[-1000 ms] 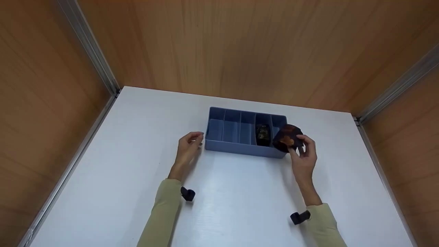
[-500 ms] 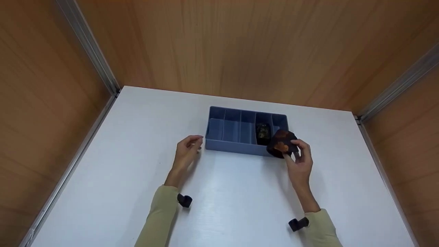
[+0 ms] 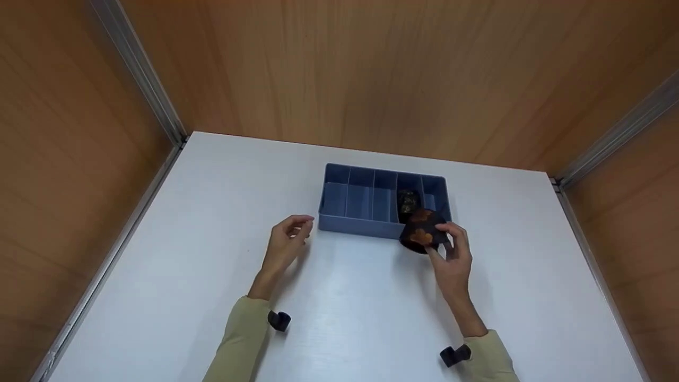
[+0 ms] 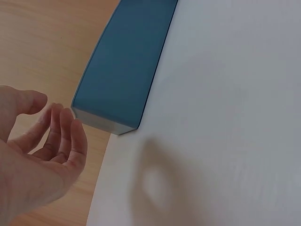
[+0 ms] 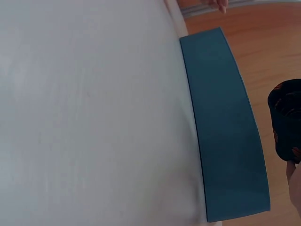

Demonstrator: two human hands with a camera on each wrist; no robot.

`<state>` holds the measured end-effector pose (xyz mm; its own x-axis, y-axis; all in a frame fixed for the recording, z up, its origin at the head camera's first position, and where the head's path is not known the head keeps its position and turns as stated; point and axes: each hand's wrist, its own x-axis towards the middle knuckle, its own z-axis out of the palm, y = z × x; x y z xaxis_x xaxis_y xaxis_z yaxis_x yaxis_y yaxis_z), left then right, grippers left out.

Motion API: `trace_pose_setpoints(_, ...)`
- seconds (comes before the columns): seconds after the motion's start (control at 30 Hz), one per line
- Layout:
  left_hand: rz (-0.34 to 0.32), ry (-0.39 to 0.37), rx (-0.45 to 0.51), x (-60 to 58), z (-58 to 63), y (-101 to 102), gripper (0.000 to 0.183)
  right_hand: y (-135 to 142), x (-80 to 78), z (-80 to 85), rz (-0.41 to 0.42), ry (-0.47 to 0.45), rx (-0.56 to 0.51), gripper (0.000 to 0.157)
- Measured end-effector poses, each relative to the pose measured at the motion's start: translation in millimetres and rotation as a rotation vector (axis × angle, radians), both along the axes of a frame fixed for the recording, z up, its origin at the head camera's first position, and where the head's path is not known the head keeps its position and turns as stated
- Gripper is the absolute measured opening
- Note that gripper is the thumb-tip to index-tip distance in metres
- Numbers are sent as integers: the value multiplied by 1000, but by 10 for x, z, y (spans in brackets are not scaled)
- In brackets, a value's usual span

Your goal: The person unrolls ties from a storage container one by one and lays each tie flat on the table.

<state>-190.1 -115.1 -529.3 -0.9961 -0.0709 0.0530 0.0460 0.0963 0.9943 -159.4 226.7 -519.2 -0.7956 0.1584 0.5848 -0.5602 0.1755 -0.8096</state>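
My right hand point(image 3: 453, 265) holds a dark rolled cloth with orange flowers point(image 3: 423, 232) between thumb and fingers. The roll hangs over the front right edge of a blue divided box point(image 3: 360, 225), covering part of it. In the right wrist view the dark roll point(image 5: 286, 120) shows its open end, with rings inside. A second dark patterned bundle point(image 3: 408, 201), flecked with gold, lies in the compartment second from the right. My left hand point(image 3: 284, 246) hovers beside the box's front left corner, fingers loosely bent and holding nothing. In the left wrist view it is close to the box's end point(image 4: 101, 121).
The box stands on a white table point(image 3: 350, 313), near its back edge. A wooden panel point(image 3: 339, 74) rises behind, with more panels and metal rails at both sides. Each wrist carries a small black camera.
My right hand has carried the dark rolled cloth left and toward me, from the box's right end to its front edge. My left hand has drawn slightly toward me and stays loosely curved.
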Motion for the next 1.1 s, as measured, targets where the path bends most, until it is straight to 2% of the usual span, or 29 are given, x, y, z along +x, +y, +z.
trace_pose_setpoints(0.1, 11, -2, -15, 48, 31, -19, 22, -103, 78, 90, 22, -8, 7, 44)
trace_pose_setpoints(0.2, 11, 16, -31, 79, 43, -16, 20, -161, 125, 108, 37, -19, 6, 44)
trace_pose_setpoints(0.47, -8, 64, -67, 169, 53, -50, 20, -247, 59, -119, 47, -39, 30, 50)
trace_pose_setpoints(0.83, -19, 70, -136, 285, 83, -78, 19, -451, 76, -162, 97, -53, 38, 47)
trace_pose_setpoints(1.1, -16, 100, -192, 355, 85, -102, 17, -630, 93, -208, 112, -116, 41, 49)
